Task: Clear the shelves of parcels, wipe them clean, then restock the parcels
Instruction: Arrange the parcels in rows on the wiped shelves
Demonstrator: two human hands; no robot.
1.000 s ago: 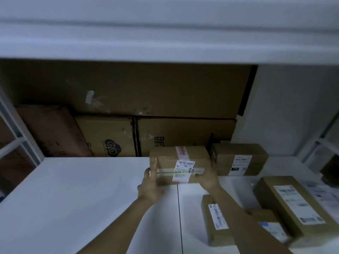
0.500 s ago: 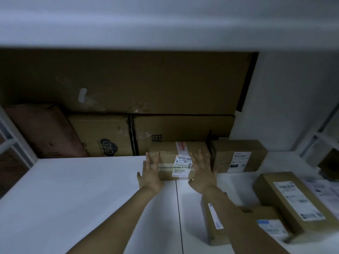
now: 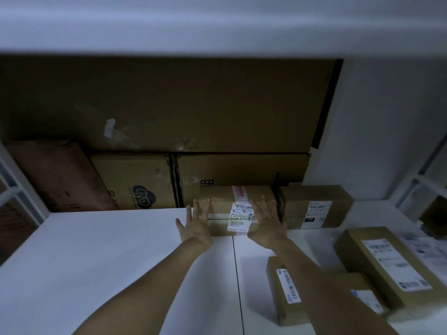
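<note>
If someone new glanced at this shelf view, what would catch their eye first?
Most likely the left hand and right hand, fingers spread open at a labelled parcel at the back middle of the white shelf. Next, the huge brown carton filling the wall behind, and the long parcel lying at the front right.

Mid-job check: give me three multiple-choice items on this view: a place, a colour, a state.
1. The red-taped parcel stands: A at the front edge; B at the back, beside a labelled parcel on its right; C atop another parcel.
2. The shelf surface is: A white; B green; C black.
3. The left hand and right hand are: A fisted; B lifting the parcel; C open, fingers straight.
Key: B, it sits just before the rear cartons; A, the board shows white; C, all fingers are spread.
</note>
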